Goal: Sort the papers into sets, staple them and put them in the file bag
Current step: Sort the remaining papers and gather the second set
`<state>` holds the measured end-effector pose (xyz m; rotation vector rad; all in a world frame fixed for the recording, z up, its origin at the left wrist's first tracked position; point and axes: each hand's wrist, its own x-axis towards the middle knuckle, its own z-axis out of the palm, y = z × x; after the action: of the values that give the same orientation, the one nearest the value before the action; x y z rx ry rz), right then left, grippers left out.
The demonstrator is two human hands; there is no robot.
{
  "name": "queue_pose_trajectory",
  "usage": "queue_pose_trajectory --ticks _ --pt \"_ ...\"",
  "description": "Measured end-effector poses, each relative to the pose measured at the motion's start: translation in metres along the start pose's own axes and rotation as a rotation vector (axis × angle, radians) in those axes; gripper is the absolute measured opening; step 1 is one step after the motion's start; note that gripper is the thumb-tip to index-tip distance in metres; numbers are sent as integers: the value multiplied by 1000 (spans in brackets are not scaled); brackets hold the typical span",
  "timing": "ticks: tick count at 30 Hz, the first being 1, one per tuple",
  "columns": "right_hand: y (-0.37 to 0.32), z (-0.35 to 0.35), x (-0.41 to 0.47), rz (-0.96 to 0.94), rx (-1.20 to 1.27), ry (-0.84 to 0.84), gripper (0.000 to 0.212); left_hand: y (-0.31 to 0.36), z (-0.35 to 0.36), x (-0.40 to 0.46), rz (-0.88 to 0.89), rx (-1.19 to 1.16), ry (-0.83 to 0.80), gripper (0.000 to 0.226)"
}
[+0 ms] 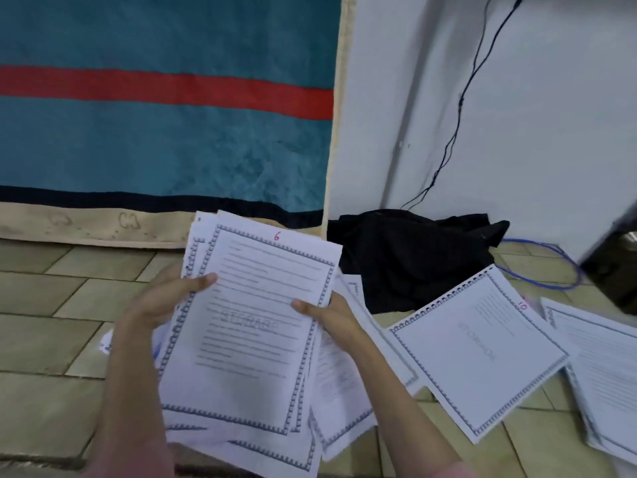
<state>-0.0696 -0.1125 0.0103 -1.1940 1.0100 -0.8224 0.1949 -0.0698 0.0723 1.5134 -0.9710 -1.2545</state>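
Note:
I hold a fanned stack of white papers (251,326) with blue patterned borders above the tiled floor. The top sheet bears a red "6". My left hand (169,294) grips the stack's left edge, thumb on top. My right hand (327,313) holds the right edge, thumb on the top sheet. More bordered sheets lie on the floor under the stack (341,391). To the right lies a sheet marked "10" (479,353), and another pile of sheets (606,377) sits at the far right. No stapler or file bag is in view.
A black cloth bundle (410,253) lies against the white wall (517,115), with a black cable (462,98) hanging above it. A blue cord (558,270) loops on the floor. A teal and red rug (165,115) covers the far left. A dark object (617,267) stands at the right edge.

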Motion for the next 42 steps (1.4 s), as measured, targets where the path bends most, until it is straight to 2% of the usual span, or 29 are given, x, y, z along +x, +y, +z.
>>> queue_pose_trajectory --ticks 3,7,8,10,11,12,14,16,18,20,22,23,25,26,28,30,31,33,34,35,37,39,42 --pt "-20 -9 -7 -52 -50 -1 51 13 4 7 -22 -6 -76 19" --pt "-6 -16 -11 75 -180 -124 68 26 -19 15 3 173 68 21" --pt "6 -17 -10 115 -315 -139 70 25 -29 21 -15 209 111 30" --pt "28 -16 -8 181 -784 -216 62 22 -45 26 -20 293 225 47" --pt "37 -14 -5 178 -979 -234 55 13 -60 38 5 334 276 47" --pt "43 -9 -3 164 -1075 -223 50 14 -67 40 17 399 311 44" --pt "44 4 -4 158 -1057 -181 50 25 -70 35 39 436 338 39" --pt "42 17 1 171 -929 -131 53 13 -95 54 62 434 357 32" --pt "39 24 5 143 -846 -43 55 29 -81 36 48 393 327 28" --pt "42 21 3 98 -1022 22 56 58 -41 -1 85 395 286 18" --pt "52 11 -3 131 -1231 2 58 72 -19 -16 127 403 243 8" --pt "56 7 -6 158 -1274 -22 59 74 -13 -18 122 384 216 10" --pt "59 5 -5 150 -1156 -34 63 80 -2 -22 158 368 146 14" --pt "50 5 -7 121 -930 8 71 83 3 -24 173 369 122 14" --pt "35 0 -10 49 -281 66 90 82 11 -19 156 308 61 15" --pt "20 -17 -16 -7 218 -67 86 77 26 -14 91 249 36 13" --pt "13 -26 -21 -25 327 -111 81 70 34 -9 84 231 21 12" --pt "4 -40 -30 -10 313 -136 76 56 54 3 66 187 -16 13" --pt "5 -47 -32 7 252 -79 77 51 66 7 51 168 -42 12" --pt "6 -53 -36 7 184 -10 74 44 81 11 40 167 -73 11" --pt "12 -73 -43 -20 90 167 54 36 111 20 26 177 -134 17" --pt "14 -100 -58 -10 93 329 38 29 141 32 3 151 -246 26" --pt "16 -150 -88 6 110 571 25 18 193 43 -10 299 -433 27"
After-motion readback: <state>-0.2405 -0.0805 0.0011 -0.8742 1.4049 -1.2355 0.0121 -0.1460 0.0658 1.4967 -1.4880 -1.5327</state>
